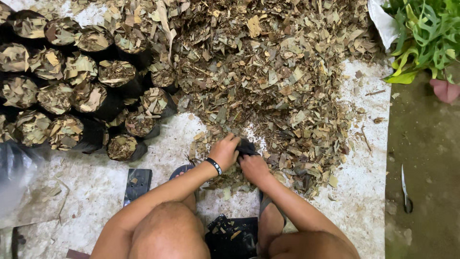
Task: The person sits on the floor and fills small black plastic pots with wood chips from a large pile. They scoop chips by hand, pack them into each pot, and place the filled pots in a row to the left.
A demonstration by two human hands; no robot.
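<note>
White sheeting [364, 192] on the ground is buried under a big heap of dried chopped leaves [278, 81]. Filled black bags [72, 86] are stacked on the left. A small black bag [247, 146] is gripped at the heap's near edge by the left hand [224, 151] and right hand [254, 168], fingers curled on it, probably pinching its rim.

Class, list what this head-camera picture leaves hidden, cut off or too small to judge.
- Small black bag: mostly covered by the left hand and right hand.
- Stack of black bags: cut off by the bottom edge.
- Green plant: cropped by the top-right corner.
- Scissors: too small for detail.
</note>
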